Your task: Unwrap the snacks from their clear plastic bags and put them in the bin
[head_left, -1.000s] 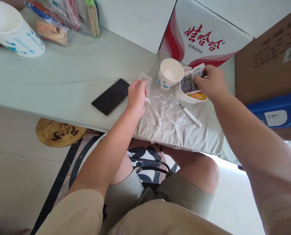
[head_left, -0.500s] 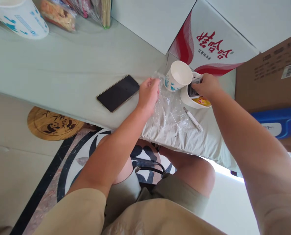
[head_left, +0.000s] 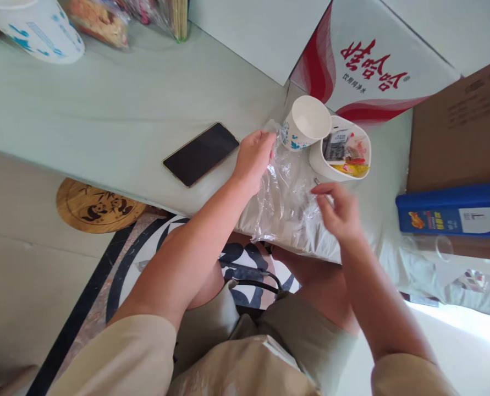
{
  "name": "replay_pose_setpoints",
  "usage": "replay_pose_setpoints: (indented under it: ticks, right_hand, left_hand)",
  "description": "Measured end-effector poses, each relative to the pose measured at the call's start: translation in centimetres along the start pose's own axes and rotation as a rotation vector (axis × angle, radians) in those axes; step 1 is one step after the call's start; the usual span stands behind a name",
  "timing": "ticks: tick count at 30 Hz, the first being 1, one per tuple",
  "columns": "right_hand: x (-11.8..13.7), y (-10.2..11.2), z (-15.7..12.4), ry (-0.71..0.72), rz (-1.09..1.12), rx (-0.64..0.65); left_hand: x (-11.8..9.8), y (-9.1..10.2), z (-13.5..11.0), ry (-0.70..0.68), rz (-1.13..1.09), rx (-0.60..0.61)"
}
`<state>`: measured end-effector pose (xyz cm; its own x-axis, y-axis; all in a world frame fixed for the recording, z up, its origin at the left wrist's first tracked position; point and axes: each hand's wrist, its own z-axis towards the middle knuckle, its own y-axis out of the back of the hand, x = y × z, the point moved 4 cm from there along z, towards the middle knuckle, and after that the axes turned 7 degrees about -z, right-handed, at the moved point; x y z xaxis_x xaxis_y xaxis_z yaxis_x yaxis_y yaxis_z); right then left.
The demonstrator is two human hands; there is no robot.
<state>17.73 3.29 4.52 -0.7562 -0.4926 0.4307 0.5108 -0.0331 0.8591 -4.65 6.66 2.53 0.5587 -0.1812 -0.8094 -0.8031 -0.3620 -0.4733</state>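
My left hand [head_left: 256, 159] is closed in a pinch on a crumpled clear plastic bag [head_left: 275, 206], which hangs down over the table's front edge. My right hand [head_left: 339, 212] hovers just over the bag's right side, thumb and forefinger apart. Beneath it lies a slim white tool like a pen or cutter, mostly hidden by the fingers; only its dark tip [head_left: 317, 181] shows. Behind the hands stand a paper cup [head_left: 308, 124] with a blue print and, touching or close to it, a white tub [head_left: 339, 171] holding small packets [head_left: 337, 147].
A dark-screened phone [head_left: 201, 154] lies left of my left hand. A paper bucket [head_left: 42, 33] and a wrapped snack [head_left: 100, 25] stand at the back left. A white-and-red carton [head_left: 364, 66], a brown carton [head_left: 446, 132] and a blue container [head_left: 446, 212] line the back and right.
My right hand has left the white tub and come down toward me, over the slim white tool. My left hand still pinches the bag. The view has shifted slightly.
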Motion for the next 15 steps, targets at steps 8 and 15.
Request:
replay_pose_setpoints:
  ticks: [8, 15]
  right_hand:
    - [1.6, -3.4, -7.2, 0.196, 0.068, 0.25]
    - [1.4, -1.4, -7.7, 0.133, -0.061, 0.183]
  left_hand:
    - [2.2, -0.6, 1.0, 0.002, 0.234, 0.069]
    - [2.0, -0.3, 2.7, -0.15, 0.367, -0.063]
